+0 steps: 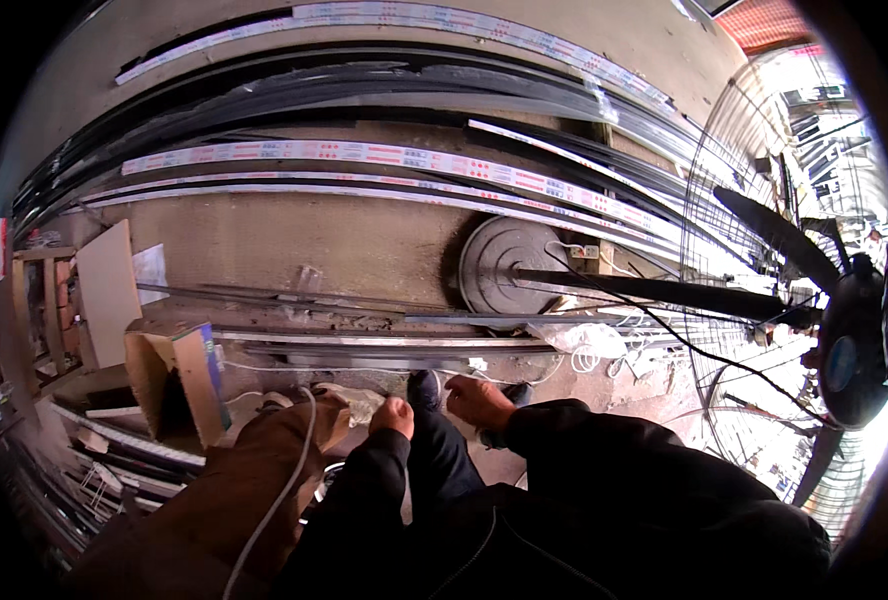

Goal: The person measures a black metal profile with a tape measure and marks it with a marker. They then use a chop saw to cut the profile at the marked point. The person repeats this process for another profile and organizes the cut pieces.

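My left hand (394, 415) comes out of a black sleeve at the lower middle, its fingers curled into a fist with nothing showing in it. It sits beside a brown cloth-covered shape (234, 490) with a white cable (282, 490) running over it. My right hand (477, 401) is a little to the right, back upward and fingers bent down over the floor. What lies under its fingers is hidden. A dark shoe (424, 385) shows between the two hands.
Long metal profiles (364, 340) lie across the concrete floor ahead, with more wrapped strips (384, 155) beyond. A pedestal fan has its round base (509, 262) on the floor and its cage (804, 280) at right. An open cardboard box (179, 385) stands at left.
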Demonstrator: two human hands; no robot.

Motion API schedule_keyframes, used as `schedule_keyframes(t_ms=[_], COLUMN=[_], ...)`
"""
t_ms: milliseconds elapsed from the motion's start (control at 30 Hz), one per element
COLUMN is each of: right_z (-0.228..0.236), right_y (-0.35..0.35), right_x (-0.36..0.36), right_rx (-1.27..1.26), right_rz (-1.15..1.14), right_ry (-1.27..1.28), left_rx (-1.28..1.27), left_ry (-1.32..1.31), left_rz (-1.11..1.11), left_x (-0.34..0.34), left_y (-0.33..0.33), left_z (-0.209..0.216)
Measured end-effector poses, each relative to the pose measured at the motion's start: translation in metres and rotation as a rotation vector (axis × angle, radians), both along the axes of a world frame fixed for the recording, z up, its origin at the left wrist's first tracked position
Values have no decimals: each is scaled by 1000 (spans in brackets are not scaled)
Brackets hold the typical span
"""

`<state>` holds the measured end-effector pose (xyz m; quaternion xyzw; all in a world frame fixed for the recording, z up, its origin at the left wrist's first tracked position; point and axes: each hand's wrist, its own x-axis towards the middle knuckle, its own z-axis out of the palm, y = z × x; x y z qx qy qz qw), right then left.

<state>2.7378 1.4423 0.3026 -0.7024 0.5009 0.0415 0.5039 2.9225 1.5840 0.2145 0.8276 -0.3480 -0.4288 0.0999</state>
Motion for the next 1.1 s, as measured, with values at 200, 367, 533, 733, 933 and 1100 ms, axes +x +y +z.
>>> schedule_keyframes(t_ms=[200,367,533,733,933,1100], right_z=[120,160,194,146,113,123], right_y=[-88,-127,-175,-227,-310,-324], right_x=[56,63,89,120,152,166], right_rx=[-75,-324,-319,-115,29,96], right_rz=[-76,-144,-10,-88,-335,-574], right_ry=[-55,3,159,259,269,294], left_rx=[116,73,-92,-109,108,-153], left_ry=[144,-285,92,98,66,-13], left_rz=[122,51,12,-1,-44,-159], left_x=[30,14,91,208,286,330], left_y=[13,-37,-94,-140,-247,-347], left_z=[29,5,82,121,206,234])
